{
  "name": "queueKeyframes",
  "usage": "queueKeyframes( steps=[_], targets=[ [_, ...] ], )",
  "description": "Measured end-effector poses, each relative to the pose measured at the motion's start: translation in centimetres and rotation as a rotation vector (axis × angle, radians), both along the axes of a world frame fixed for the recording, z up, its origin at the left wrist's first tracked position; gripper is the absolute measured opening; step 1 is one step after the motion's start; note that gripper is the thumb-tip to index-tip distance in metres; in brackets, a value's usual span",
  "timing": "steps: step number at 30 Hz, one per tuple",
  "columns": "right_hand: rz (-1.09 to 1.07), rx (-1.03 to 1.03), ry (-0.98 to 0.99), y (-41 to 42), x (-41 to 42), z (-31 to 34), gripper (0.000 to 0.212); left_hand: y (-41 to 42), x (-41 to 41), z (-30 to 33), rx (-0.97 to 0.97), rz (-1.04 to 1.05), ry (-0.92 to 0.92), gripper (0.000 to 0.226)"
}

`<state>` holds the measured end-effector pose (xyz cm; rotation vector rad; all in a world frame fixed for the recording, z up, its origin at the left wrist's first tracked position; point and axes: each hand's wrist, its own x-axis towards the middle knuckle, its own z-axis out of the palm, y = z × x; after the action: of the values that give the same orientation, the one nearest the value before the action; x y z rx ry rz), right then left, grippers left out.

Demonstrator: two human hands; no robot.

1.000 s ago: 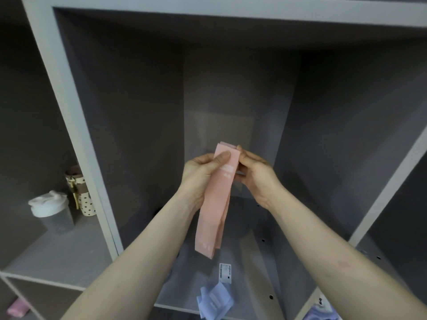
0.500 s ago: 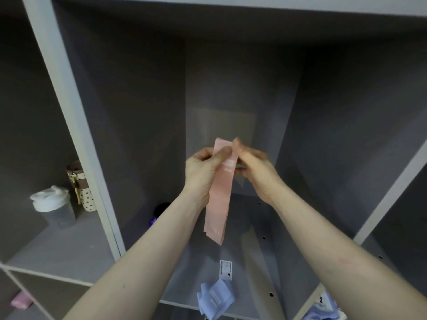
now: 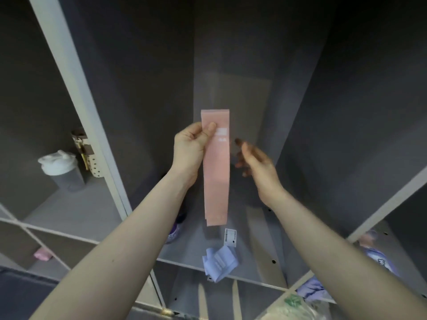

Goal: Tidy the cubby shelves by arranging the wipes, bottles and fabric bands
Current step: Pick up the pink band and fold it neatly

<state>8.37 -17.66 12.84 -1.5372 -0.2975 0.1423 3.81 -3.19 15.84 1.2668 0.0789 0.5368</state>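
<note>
A long pink fabric band [image 3: 216, 172] hangs flat and straight inside the middle cubby. My left hand [image 3: 192, 146] pinches it near its top edge, thumb on the front. Just right of the band, my right hand [image 3: 254, 162] is blurred, with its fingers apart and nothing in them. A crumpled lilac fabric band [image 3: 219, 263] lies at the front edge of the middle cubby floor [image 3: 258, 250]. A purple bottle [image 3: 175, 229] sits low on that floor, mostly hidden behind my left forearm.
The left cubby holds a white-lidded shaker bottle [image 3: 60, 168] and a dotted cup [image 3: 89, 155]. A pink item [image 3: 42, 254] lies in a lower left cubby. Purple packs [image 3: 376, 255] and cloth [image 3: 310, 288] sit at lower right. A white tag [image 3: 230, 237] lies on the cubby floor.
My right hand has let go of the pink band and moved off to the right. The left hand has lifted the band, which now hangs flat and face-on.
</note>
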Motion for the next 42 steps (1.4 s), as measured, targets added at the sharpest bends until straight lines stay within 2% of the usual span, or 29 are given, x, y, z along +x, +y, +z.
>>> queueKeyframes(
  steps=[2, 5, 8, 9, 11, 13, 15, 17, 19, 21, 22, 24, 25, 27, 28, 31, 33, 34, 36, 38, 40, 42],
  targets=[
    [0.042, -0.260, 0.027, -0.7, 0.0, -6.0, 0.017, 0.3, 0.1, -0.2, -0.044, -0.004, 0.008, 0.016],
    [0.298, -0.643, 0.082, -2.4, -0.8, -14.6, 0.040, 0.7, 0.3, -0.6, -0.069, -0.008, 0.004, 0.014],
    [0.612, -1.182, -0.279, -3.7, -1.4, -20.9, 0.063, 1.0, 0.5, -0.8, -0.075, 0.006, 0.004, 0.013],
    [0.702, -1.306, -0.400, -4.0, -1.7, -22.4, 0.071, 1.1, 0.6, -0.8, -0.080, 0.005, 0.005, 0.013],
    [0.781, -1.389, -0.554, -4.1, -2.4, -24.3, 0.080, 1.3, 0.6, -0.8, -0.076, -0.001, 0.004, 0.014],
    [0.734, -1.396, -0.627, -4.0, -2.7, -25.0, 0.074, 1.3, 0.6, -0.8, -0.076, -0.002, 0.013, 0.016],
    [0.620, -1.319, -0.560, -4.2, -2.2, -24.7, 0.043, 1.2, 0.7, -0.9, -0.084, -0.004, 0.012, 0.015],
    [0.408, -1.158, -0.286, -4.4, -1.2, -23.4, 0.012, 0.8, 0.8, -0.9, -0.091, -0.010, 0.009, 0.014],
    [0.138, -0.973, -0.045, -4.6, 0.0, -22.0, 0.015, 0.5, 1.0, -1.1, -0.079, -0.015, 0.012, 0.014],
    [-0.047, -0.944, 0.083, -5.0, 1.2, -20.8, 0.021, 0.1, 1.1, -1.2, -0.072, -0.014, 0.023, 0.015],
    [-0.059, -0.995, 0.145, -5.2, 1.5, -20.4, 0.021, -0.1, 1.2, -1.3, -0.075, -0.013, 0.032, 0.016],
    [0.046, -1.032, 0.282, -5.9, 1.8, -20.3, 0.022, -0.7, 1.1, -1.3, -0.085, -0.024, 0.052, 0.018],
    [0.118, -1.023, 0.322, -6.3, 1.9, -20.5, 0.031, -1.1, 1.0, -1.2, -0.088, -0.041, 0.056, 0.019],
    [0.156, -0.981, 0.332, -6.7, 2.0, -20.2, 0.059, -1.9, 0.5, -1.1, -0.074, -0.084, 0.055, 0.022],
    [0.103, -0.885, 0.309, -6.5, 1.8, -19.1, 0.063, -2.3, 0.2, -1.0, -0.061, -0.105, 0.051, 0.024],
    [-0.164, -0.306, 0.234, -5.5, -0.1, -12.0, 0.036, -3.8, -0.8, -0.9, -0.049, -0.160, 0.031, 0.023],
    [-0.192, 0.067, 0.157, -5.4, -2.3, -6.1, 0.025, -4.8, -1.5, -1.1, -0.035, -0.184, 0.015, 0.020],
    [-0.171, 0.151, 0.077, -5.6, -3.6, -3.5, 0.022, -5.3, -2.0, -1.2, -0.011, -0.197, 0.005, 0.019],
    [-0.120, 0.187, -0.062, -6.2, -6.1, 1.0, 0.021, -6.3, -2.9, -1.2, 0.061, -0.218, -0.023, 0.019],
    [-0.082, 0.167, -0.123, -6.9, -7.7, 4.3, 0.030, -7.6, -4.1, -0.9, 0.123, -0.214, -0.059, 0.017],
    [-0.080, 0.080, -0.171, -7.5, -8.8, 6.8, 0.029, -9.1, -5.5, -0.2, 0.109, -0.227, -0.095, 0.012],
    [-0.082, -0.021, -0.207, -8.2, -9.6, 8.4, 0.024, -10.7, -6.9, 0.6, 0.092, -0.251, -0.120, 0.017]
  ],
)
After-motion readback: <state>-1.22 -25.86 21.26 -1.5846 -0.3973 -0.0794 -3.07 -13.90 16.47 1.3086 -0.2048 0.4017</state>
